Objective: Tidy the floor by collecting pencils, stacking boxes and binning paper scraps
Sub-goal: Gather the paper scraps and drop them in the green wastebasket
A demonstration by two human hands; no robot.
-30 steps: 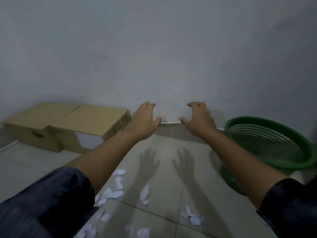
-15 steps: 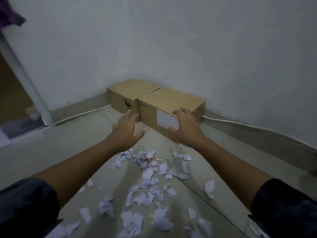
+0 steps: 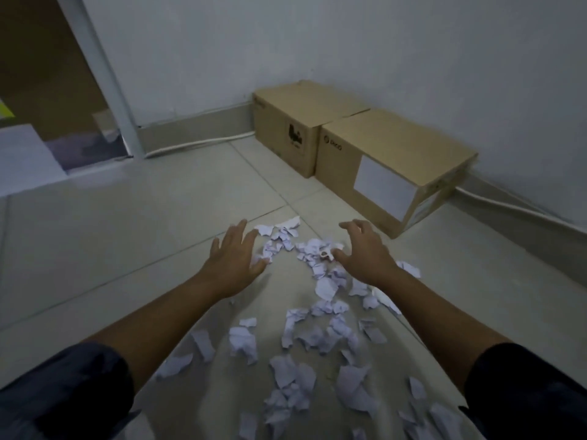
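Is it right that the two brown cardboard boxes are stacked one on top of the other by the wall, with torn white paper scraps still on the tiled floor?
Not stacked. The head view shows the two brown cardboard boxes side by side on the tiled floor against the wall; torn white paper scraps still litter it.

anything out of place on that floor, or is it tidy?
Not tidy. Torn paper scraps litter the tiled floor in a loose spread running from the near edge of the view up to the left hand and right hand, both empty. The two cardboard boxes sit side by side against the wall, not stacked.
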